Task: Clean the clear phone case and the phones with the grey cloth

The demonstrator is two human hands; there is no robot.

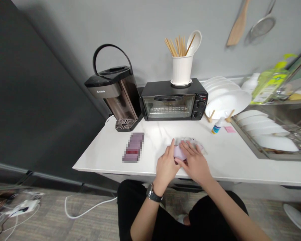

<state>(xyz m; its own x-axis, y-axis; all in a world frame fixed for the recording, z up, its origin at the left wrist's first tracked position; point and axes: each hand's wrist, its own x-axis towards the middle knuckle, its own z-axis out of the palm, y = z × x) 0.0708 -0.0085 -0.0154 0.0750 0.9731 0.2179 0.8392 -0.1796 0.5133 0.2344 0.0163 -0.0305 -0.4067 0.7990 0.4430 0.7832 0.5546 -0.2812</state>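
Note:
Close to the counter's front edge, a small pale purple object (180, 153) lies partly covered by my hands, so its kind cannot be made out. Crinkled clear plastic (202, 147) shows beyond it on the right. My left hand (167, 166), with a dark watch at the wrist, grips the object's left side, its index finger pointing up. Reaching over from the right, my right hand (196, 164) has its fingers across the top and its thumb along the near edge. To the left, a purple oblong item (133, 147), blurred into blocks, lies on the white counter (105, 150).
Behind are a hot water dispenser (117, 95) and a black toaster oven (173, 100), topped by a white cup (182, 68) of chopsticks. Racked plates (228, 100), a small bottle (217, 126), a pink note (230, 129) and a sink (261, 155) are on the right.

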